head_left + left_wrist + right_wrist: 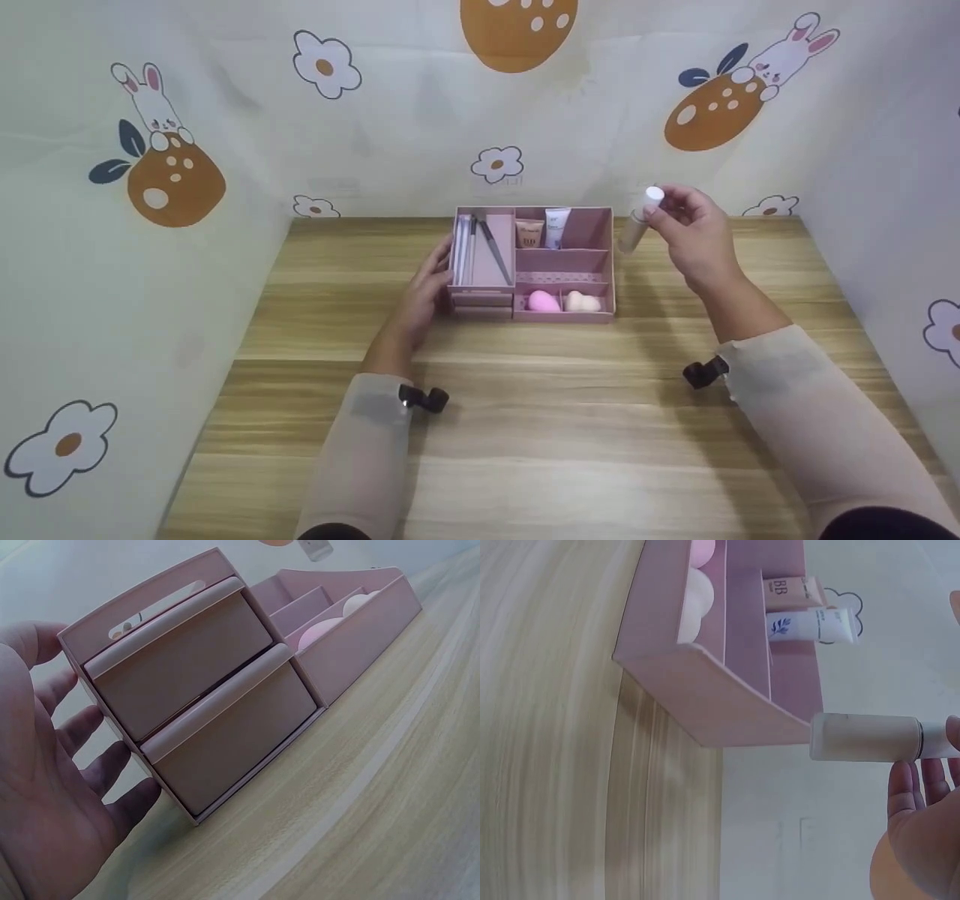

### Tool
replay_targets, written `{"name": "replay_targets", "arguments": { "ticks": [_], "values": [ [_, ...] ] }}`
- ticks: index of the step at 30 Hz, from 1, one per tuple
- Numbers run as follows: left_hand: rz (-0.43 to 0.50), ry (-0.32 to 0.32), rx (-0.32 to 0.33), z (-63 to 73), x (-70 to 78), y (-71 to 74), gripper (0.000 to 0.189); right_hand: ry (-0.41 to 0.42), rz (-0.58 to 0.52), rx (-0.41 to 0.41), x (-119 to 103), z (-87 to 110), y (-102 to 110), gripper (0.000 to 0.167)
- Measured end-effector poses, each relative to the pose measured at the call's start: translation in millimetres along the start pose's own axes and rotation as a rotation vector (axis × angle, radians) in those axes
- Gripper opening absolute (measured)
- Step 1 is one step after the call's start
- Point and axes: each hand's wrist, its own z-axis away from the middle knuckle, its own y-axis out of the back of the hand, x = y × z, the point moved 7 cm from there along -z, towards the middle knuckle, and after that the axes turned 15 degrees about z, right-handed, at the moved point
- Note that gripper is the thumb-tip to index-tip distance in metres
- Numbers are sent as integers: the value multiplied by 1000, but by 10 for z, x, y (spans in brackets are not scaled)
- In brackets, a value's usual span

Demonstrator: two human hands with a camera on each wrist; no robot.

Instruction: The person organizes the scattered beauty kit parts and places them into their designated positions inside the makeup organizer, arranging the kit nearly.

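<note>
A pink desk organizer (564,318) stands on the table. The fingers of my left hand (427,289) rest along its left side, fairly straight, beside two closed drawers (225,735). To the right of the organizer, my right hand (697,232) pinches a foundation bottle (866,737) by its white cap; the beige body slants down toward the organizer, in the air. Two cosmetic tubes, one tan (529,234) and one white (556,227), stand in the back compartment. In the front compartments lie a pink makeup sponge (544,301) and a cream one (583,302).
Several slim pencils or brushes (465,251) lie in the organizer's left top tray. The wooden table (525,420) ends at a patterned backdrop (405,112) behind the organizer, and similar cloth rises at both sides.
</note>
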Motion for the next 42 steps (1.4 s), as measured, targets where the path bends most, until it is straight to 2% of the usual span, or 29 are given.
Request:
{"name": "replay_targets", "arguments": {
  "ticks": [16, 23, 35, 42],
  "values": [
    [-18, 6, -8, 7, -1, -15, 60, 5, -16, -46, -122, -126, -242, 38],
    [-38, 4, 1, 20, 27, -19, 61, 55, -41, -55, -175, -219, -365, 35],
    [-39, 3, 9, 4, 12, 4, 61, 6, 0, -65, -69, -258, -538, 33],
    [-29, 25, 12, 13, 1, 4, 62, -18, 17, -62, -7, -274, -585, 34]
  ]
}}
